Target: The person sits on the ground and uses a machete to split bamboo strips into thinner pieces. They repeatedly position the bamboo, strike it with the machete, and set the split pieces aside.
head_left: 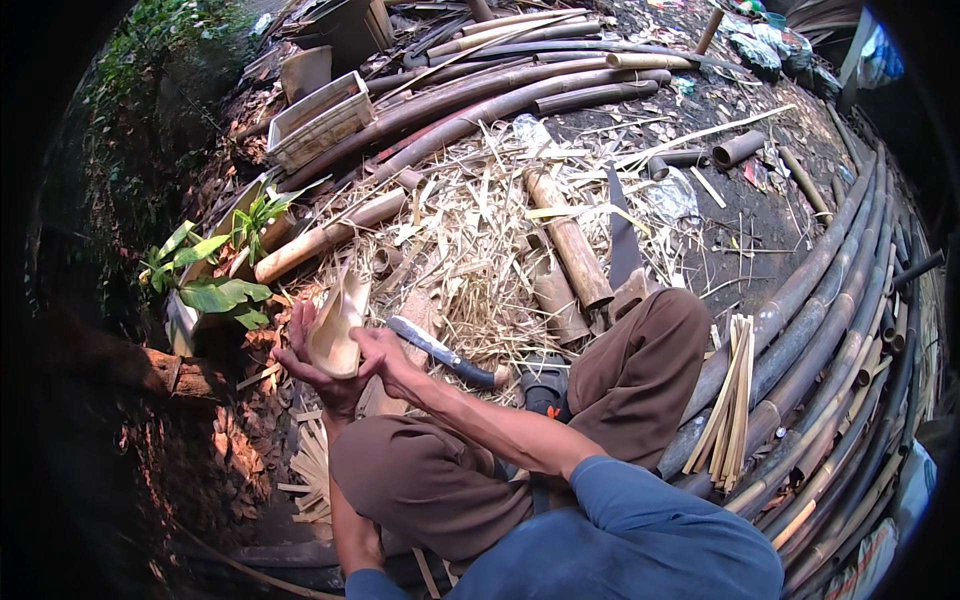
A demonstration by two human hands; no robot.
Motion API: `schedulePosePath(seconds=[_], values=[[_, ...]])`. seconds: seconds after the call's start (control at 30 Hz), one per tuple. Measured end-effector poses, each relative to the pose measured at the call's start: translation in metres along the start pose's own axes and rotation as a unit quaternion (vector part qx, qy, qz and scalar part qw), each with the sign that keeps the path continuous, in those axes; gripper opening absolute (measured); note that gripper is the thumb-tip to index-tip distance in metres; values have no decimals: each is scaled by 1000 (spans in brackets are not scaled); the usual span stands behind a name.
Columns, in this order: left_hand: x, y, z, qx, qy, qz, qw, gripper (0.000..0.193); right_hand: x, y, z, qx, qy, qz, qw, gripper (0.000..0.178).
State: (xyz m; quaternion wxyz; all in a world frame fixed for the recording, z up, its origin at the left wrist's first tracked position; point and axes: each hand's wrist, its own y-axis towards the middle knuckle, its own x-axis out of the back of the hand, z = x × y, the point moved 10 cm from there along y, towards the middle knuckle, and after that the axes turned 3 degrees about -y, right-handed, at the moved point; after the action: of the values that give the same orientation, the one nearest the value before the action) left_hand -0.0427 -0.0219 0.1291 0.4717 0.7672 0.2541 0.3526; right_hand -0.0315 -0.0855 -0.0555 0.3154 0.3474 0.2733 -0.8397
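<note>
A pale, hollow piece of split bamboo (337, 335) is held in front of my left knee, its narrow end pointing up and away. My left hand (325, 388) cradles it from the left and below, fingers spread along its side. At its lower right edge, my right hand (388, 358) grips it with the thumb on the rim. Just beyond the right hand lies a knife (440, 352) with a light blade and a dark handle. Farther right, a bamboo log (570, 240) rests on the ground beside a wide grey blade (622, 235), whose lower end is hidden near my right knee.
Shavings (470, 270) cover the ground ahead. Long bamboo poles (480, 110) lie across the back, and more poles (800, 330) curve along the right. Bundled strips (728, 410) sit on those. A white crate (320, 120) and leafy plant (215, 265) stand left.
</note>
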Motion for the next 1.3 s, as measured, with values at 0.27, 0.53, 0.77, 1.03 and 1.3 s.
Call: schedulePosePath(seconds=[0.27,0.53,0.77,1.03,1.3], values=[[136,-25,18,234,85,-162,955,90,86,-51,-13,215,-658,-59,719,44],[199,-74,20,279,114,-258,918,84,245,-55,-75,111,-911,-34,396,53],[170,-70,46,298,-33,-255,919,82,197,-71,-38,-44,-623,-20,781,60],[96,-80,101,326,-97,-207,917,88,284,-123,118,57,-455,-327,826,47],[89,-56,146,396,-204,-276,852,39,128,-172,50,50,-508,-55,858,40]])
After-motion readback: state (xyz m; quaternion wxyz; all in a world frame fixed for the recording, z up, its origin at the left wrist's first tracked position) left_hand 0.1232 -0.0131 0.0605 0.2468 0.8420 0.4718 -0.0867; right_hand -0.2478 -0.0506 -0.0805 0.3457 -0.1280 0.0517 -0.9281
